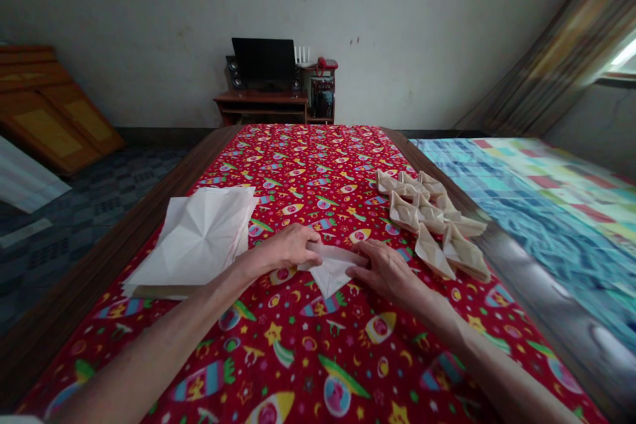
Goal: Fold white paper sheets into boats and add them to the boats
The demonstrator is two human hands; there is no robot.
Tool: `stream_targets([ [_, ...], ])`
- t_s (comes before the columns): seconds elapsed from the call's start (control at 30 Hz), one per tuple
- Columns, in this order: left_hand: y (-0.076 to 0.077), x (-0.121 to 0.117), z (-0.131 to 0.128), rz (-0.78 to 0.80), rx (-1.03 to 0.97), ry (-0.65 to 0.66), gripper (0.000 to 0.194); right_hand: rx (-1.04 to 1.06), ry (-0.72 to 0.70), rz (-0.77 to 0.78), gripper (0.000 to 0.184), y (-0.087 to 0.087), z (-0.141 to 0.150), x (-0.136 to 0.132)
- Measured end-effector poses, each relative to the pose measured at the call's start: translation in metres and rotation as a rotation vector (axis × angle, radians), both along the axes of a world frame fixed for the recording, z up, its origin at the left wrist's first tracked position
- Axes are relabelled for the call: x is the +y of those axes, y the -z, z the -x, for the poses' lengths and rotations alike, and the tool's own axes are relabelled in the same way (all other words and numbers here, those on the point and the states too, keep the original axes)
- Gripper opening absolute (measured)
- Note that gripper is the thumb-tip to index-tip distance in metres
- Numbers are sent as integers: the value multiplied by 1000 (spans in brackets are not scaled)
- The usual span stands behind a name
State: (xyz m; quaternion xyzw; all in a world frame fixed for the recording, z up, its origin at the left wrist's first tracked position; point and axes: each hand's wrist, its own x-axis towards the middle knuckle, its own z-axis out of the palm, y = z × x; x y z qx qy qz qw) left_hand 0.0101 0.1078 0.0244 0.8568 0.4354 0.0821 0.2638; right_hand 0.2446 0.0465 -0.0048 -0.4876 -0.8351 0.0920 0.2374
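Note:
A sheet of white paper (330,270), folded so that a pointed tip faces me, lies on the red patterned cloth (298,351). My left hand (293,246) grips its left end between thumb and fingers. At the opposite end, my right hand (381,266) pinches the paper with the thumb below and the fingers above. To the left rests a stack of creased white paper sheets (203,238). Several folded paper shapes (430,215), cream in colour, stand grouped to the right.
Dark wooden edges (163,202) border the cloth. Beyond its far end, a monitor (265,61) and a red telephone (325,65) stand on a desk (263,101) against the wall. A bed with a coloured cover (536,212) is at right, a wooden cabinet (54,109) at left.

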Motion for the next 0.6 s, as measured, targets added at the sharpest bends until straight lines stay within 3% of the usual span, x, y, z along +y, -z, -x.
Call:
stream_targets([
  [0.1, -5, -9, 2, -32, -25, -14, 9, -29, -29, 90, 11, -9, 4, 8],
  [0.23, -14, -19, 6, -413, -124, 3, 6, 76, -100, -158, 11, -27, 10, 12],
  [0.37, -17, -33, 10, -779, -124, 39, 13, -17, -114, -374, 20, -36, 15, 9],
  [0.47, -9, -45, 12, -831, 22, 86, 17, -140, -173, -392, 20, -27, 17, 4],
  [0.6, 9, -60, 13, -730, 147, 142, 16, -254, -215, -325, 19, -11, 18, -5],
])
